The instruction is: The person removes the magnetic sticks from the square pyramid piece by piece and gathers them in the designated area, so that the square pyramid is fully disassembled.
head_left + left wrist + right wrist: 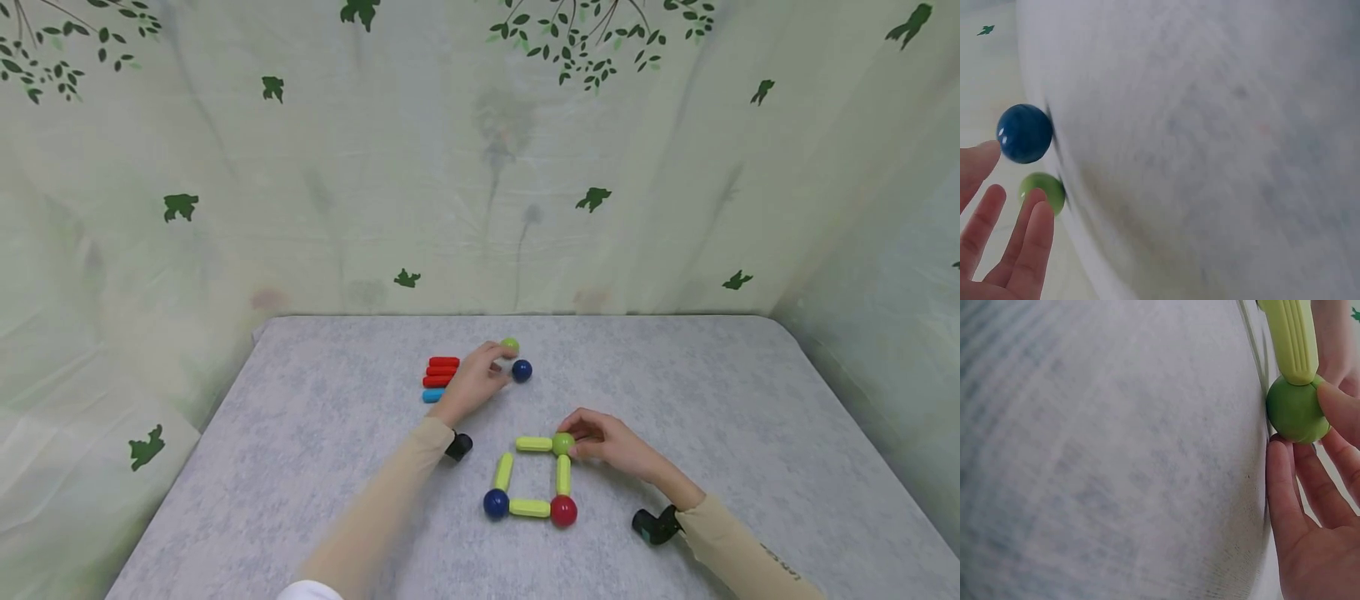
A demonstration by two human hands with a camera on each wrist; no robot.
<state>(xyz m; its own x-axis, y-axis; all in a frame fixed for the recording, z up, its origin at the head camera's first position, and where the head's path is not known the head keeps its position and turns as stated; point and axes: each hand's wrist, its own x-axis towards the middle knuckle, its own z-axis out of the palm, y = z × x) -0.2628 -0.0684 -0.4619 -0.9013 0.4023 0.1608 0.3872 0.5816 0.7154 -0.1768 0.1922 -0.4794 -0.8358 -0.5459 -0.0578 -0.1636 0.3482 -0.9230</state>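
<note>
Lime ball (pixel 563 443) pinched in right hand (pixel 618 450) at far right corner of rod frame (pixel 529 507) on tabletop (pixel 750 417); apparently done at three corners, lacking a ball at far left. Left hand (pixel 477 379) parted beside spare blue ball (pixel 522 371) and green ball (pixel 511 344).

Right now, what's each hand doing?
Left hand: open, beside the far blue ball.
Right hand: closed, pinching the green ball touching two sticks.

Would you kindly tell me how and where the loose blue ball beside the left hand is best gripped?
I'd pinch the blue ball at opposite sides of its middle, coming from the left, where the left hand is. It's round, with no handle, and the loose green ball sits just behind.
</note>
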